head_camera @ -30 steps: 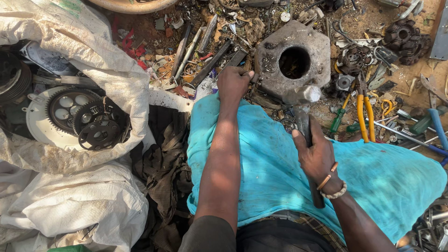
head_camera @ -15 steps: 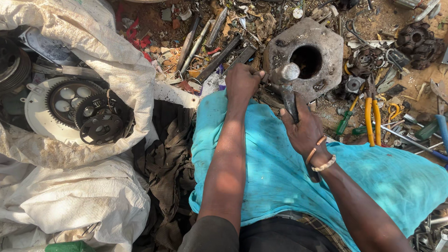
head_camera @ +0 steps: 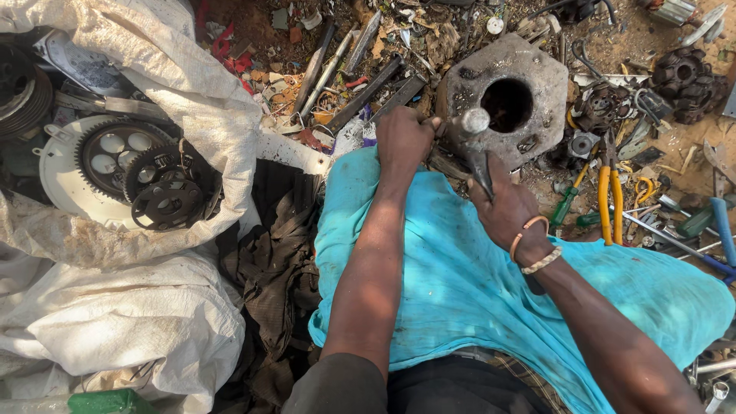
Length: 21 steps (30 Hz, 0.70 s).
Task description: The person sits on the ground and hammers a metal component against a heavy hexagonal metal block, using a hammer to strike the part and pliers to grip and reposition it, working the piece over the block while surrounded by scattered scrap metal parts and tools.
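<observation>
My left hand [head_camera: 404, 140] is closed on a small dark metal piece at the near edge of a grey hexagonal metal block [head_camera: 537, 77] with a round hole in its middle. My right hand [head_camera: 506, 207], with bead bracelets on the wrist, grips the handle of a hammer [head_camera: 475, 134]. The hammer's round steel head sits just beside my left hand's fingers, over the block's near edge. A turquoise cloth [head_camera: 460, 284] covers my lap under both arms.
Yellow-handled pliers [head_camera: 611, 195], screwdrivers and a blue-handled tool [head_camera: 722, 230] lie on the dirt at right. Metal bars [head_camera: 368, 84] and scrap lie beyond the block. At left, white sacks [head_camera: 130, 314] hold a white disc with black gears [head_camera: 146, 176].
My right hand has swung the hammer forward and down from my lap until its head is next to my left hand at the block. My left hand has stayed on the small piece.
</observation>
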{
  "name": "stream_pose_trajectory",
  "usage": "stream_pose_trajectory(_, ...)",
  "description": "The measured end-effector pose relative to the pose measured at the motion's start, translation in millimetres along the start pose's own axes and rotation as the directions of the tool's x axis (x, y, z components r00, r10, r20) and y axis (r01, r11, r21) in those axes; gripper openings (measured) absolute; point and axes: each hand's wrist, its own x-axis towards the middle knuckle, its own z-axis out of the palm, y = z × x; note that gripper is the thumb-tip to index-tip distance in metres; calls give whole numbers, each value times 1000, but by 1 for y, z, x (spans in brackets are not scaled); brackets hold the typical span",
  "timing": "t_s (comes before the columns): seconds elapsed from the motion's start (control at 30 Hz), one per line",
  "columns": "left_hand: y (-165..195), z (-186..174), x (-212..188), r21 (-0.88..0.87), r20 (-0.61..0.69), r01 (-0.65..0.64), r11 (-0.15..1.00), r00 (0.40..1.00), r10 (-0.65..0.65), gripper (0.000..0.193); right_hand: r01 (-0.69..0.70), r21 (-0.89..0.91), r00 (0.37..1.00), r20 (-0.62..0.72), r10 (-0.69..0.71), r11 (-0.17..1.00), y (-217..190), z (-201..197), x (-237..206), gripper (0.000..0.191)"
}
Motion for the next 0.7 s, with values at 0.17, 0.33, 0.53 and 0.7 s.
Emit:
stream_pose_trajectory(0.17, 0, 2, -2, 17, 26, 29, 999, 999, -30, 28, 209, -68, 947, -233, -219, 976, 17, -19, -19, 62)
stream_pose_trajectory(0.33, -2, 1, 1, -10, 15, 45, 999, 999, -44, 26, 196, 56, 942, -289, -172, 979, 14, -4, -20, 67)
stream_pose_trajectory(0.53, -6, 3, 2, -16, -26, -10, 1000, 1000, 9, 28, 79, -117, 993, -83, -89, 990, 12, -22, -4, 64)
stream_pose_trajectory(0.7, -8, 7, 2, -5, -4, 17, 1000, 1000, -17, 28, 287, 57, 877, -417, -239, 956, 17, -31, -34, 59)
